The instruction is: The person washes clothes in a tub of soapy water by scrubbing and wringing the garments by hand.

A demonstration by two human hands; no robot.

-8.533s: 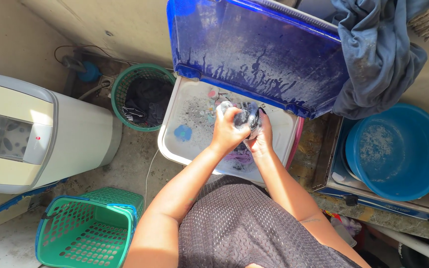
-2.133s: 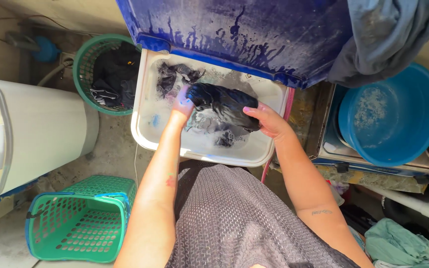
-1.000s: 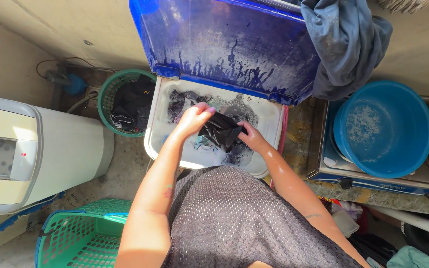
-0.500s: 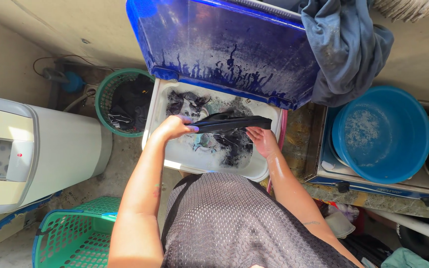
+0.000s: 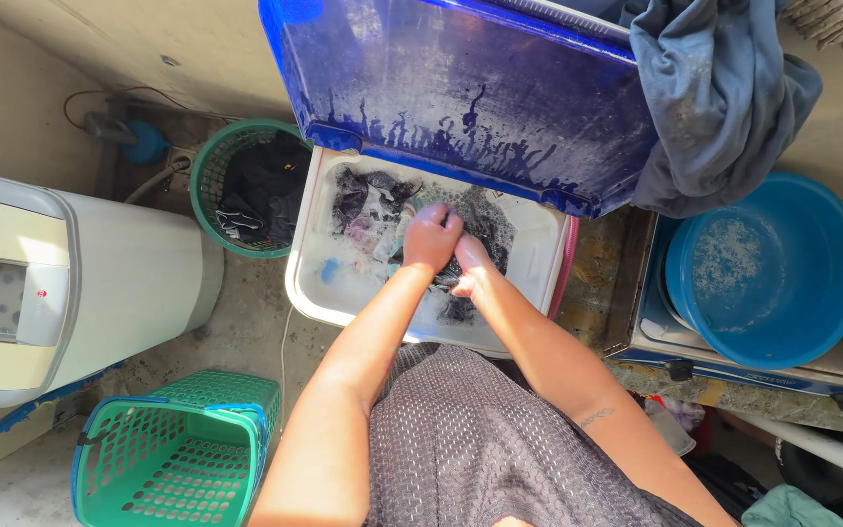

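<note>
Over the white tub [image 5: 316, 293], both hands are scrubbing a dark cloth [image 5: 446, 278].
Behind it a blue lid [image 5: 461, 98] is standing open; a white machine [image 5: 70, 283] and green baskets [image 5: 178, 459] are sitting to the left, a blue basin [image 5: 768, 273] to the right. Left hand [image 5: 431, 237] and right hand [image 5: 470, 271] are each clenching the cloth, pressing together above the suds.

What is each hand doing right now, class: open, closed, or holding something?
Left hand: closed on the dark wet garment.
Right hand: closed on the same garment.
</note>
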